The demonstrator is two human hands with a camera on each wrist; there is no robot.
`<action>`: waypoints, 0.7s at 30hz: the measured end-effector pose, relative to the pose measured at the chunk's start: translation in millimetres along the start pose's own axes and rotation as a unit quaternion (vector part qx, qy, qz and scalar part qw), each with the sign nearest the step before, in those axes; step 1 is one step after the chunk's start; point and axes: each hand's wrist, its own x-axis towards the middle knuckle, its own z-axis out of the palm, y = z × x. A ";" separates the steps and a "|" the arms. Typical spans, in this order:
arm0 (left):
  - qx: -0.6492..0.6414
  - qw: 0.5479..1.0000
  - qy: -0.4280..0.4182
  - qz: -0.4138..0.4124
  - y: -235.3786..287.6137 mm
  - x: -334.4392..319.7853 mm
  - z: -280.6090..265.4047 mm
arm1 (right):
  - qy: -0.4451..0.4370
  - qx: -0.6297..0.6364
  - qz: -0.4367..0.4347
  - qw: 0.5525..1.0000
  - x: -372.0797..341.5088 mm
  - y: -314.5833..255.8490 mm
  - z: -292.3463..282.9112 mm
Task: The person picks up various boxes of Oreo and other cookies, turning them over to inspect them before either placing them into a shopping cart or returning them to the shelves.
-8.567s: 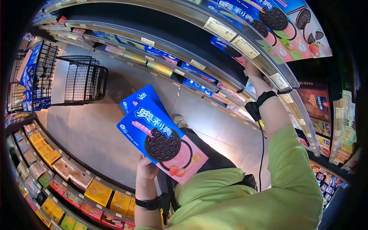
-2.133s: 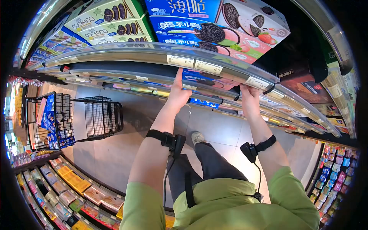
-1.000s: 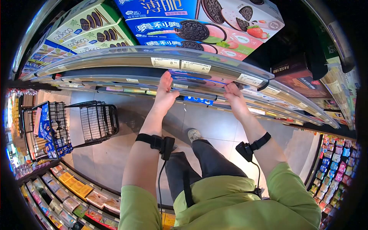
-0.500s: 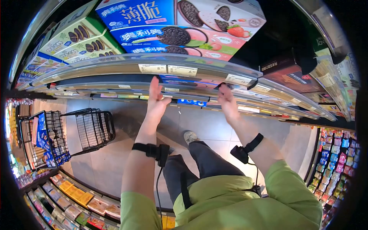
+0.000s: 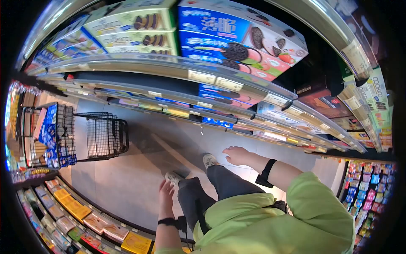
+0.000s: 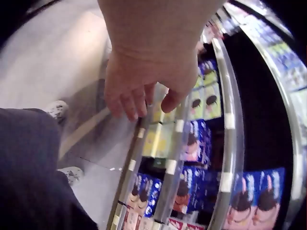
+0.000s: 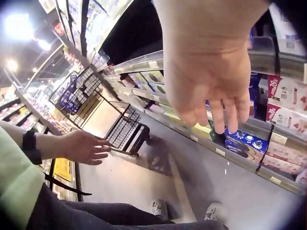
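Note:
Both hands hang in the aisle with nothing in them. My left hand (image 5: pixel 166 192) is low beside the legs, its fingers loosely bent; the right wrist view also catches this left hand (image 7: pixel 82 147). Higher and nearer the shelf is my right hand (image 5: pixel 237 155), fingers relaxed, palm visible in the right wrist view. Blue and pink Oreo cookie boxes (image 5: pixel 224 96) lie on the second shelf, in front of and apart from both hands. In the left wrist view, two upright Oreo boxes (image 6: pixel 255 201) show strawberry pictures. Larger Oreo boxes (image 5: pixel 237 46) are stacked on the top shelf.
A black wire shopping cart (image 5: pixel 105 135) stands at left, with blue packages (image 5: pixel 51 135) in its far part. Green-white cookie boxes (image 5: pixel 135 40) fill the upper shelf. The shelf edge (image 5: pixel 169 67) curves across. A low shelf of yellow boxes (image 5: pixel 135 243) lies behind left; hanging packets (image 5: pixel 368 186) are at right.
Earlier the left hand held two strawberry Oreo boxes; later both hands were at the second shelf's Oreo boxes. Now both have drawn back from the shelf, the left one lower.

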 end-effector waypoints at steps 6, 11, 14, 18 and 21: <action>-0.115 0.974 0.172 -0.087 -108.2 -29.9 -167.5 | -0.080 -0.055 -0.049 0.994 31.3 -46.6 0.2; -0.166 0.957 0.205 -0.121 -143.0 -86.2 -216.8 | -0.050 -0.032 -0.147 0.987 60.7 -89.0 20.9; -0.196 0.948 0.228 -0.104 -139.2 -109.9 -233.8 | -0.067 -0.057 -0.159 0.983 80.7 -129.4 28.9; -0.210 0.952 0.205 -0.088 -147.2 -120.1 -286.7 | -0.056 -0.037 -0.185 0.980 107.3 -191.2 39.7; -0.226 0.944 0.228 -0.074 -146.6 -121.4 -331.4 | -0.082 -0.039 -0.182 0.979 131.5 -245.3 45.2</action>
